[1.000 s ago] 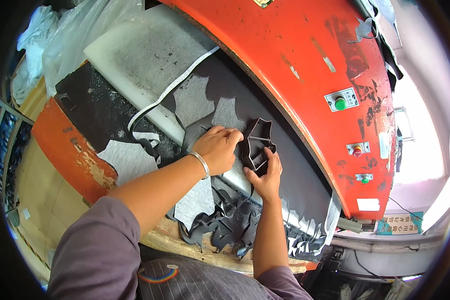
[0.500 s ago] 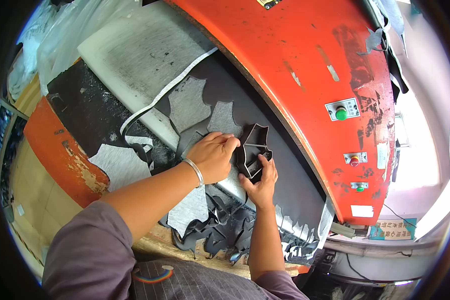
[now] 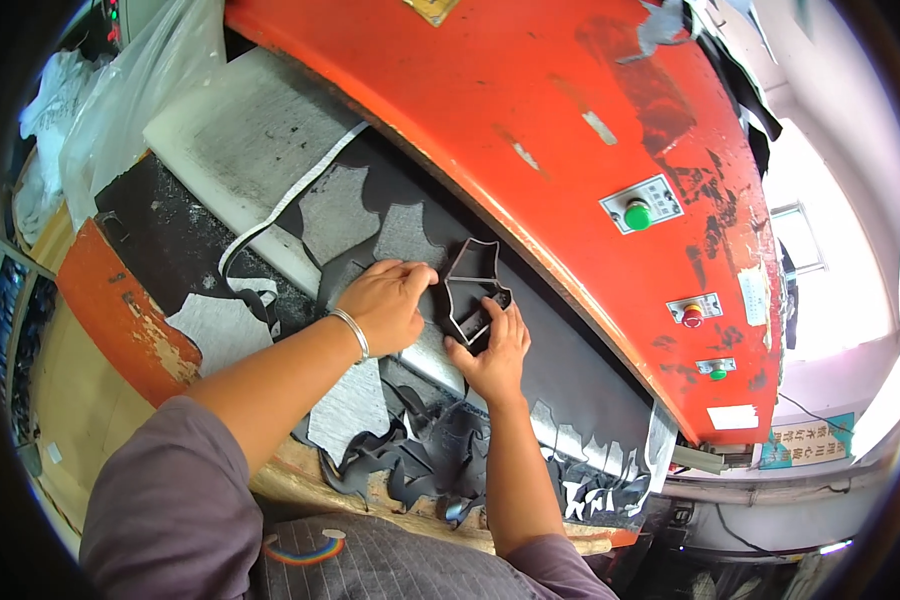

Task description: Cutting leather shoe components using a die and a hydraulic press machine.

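A dark metal cutting die (image 3: 473, 281), an open frame with pointed corners and inner crossbars, is laid on a dark sheet (image 3: 585, 375) beside the long edge of an orange-red machine (image 3: 530, 110). Its lower end is held by the right hand (image 3: 495, 360): the thumb is set against the outside of the frame and the fingers are bent over into it, so that the wall is pinched between them. The left hand (image 3: 382, 308), with a silvery bracelet (image 3: 350, 333) at the wrist, is held low over the sheet at the die's left side. Its fingers are curled close together with the index pointed at the frame; whether the frame is touched by it cannot be told.

Beyond the left hand, two grey patches (image 3: 340, 215) with pointed outlines are seen within the sheet; whether they are loose pieces or openings is not clear. A pale board (image 3: 240, 115) is partly covered by the sheet, and a narrow white strip (image 3: 305, 183) is curved across it. Nearer the body, two light grey cut pieces (image 3: 350, 412) and a heap of dark offcuts (image 3: 435, 460) are spread. A green button (image 3: 638, 214) is mounted on the machine's face.
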Action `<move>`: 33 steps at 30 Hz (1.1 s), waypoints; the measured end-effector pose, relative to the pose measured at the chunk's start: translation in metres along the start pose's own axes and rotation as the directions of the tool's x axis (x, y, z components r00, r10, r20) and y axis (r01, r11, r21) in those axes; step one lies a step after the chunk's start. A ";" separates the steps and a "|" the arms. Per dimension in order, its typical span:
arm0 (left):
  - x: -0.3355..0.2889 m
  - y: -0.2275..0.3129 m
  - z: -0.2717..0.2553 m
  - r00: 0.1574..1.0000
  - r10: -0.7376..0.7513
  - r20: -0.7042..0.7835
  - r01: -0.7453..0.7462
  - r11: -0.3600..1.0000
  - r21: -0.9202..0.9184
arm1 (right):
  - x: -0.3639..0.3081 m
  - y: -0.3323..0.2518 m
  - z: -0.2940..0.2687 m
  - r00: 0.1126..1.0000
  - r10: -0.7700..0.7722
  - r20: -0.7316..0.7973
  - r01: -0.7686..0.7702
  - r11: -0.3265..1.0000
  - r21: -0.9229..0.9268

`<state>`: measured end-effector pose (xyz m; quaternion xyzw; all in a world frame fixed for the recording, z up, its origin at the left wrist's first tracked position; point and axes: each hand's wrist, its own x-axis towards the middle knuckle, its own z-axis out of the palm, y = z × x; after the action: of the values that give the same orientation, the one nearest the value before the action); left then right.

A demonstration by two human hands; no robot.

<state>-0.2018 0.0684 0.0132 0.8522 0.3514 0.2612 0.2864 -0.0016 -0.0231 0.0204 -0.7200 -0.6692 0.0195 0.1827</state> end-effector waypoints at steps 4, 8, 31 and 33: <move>0.005 0.003 0.004 0.999 -0.012 -0.047 0.012 1.000 0.004 | 0.000 0.004 -0.006 1.000 0.007 0.003 -0.007 1.000 -0.010; -0.003 -0.007 0.005 0.970 -0.231 -0.069 0.207 0.944 -0.257 | -0.034 0.002 -0.027 0.996 0.073 0.056 -0.081 0.982 0.168; -0.021 0.143 -0.020 0.987 -0.123 0.107 0.124 0.992 -0.005 | -0.124 0.182 -0.229 0.481 0.175 -0.859 -0.300 0.954 0.027; -0.076 0.106 -0.044 0.918 -0.360 0.165 0.365 0.931 -0.005 | -0.162 0.129 -0.194 0.755 0.303 -0.581 -0.185 0.949 0.255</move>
<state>-0.2298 -0.0373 0.0968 0.7856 0.4739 0.1399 0.3724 0.1578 -0.2310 0.1295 -0.7485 -0.4685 -0.1305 0.4507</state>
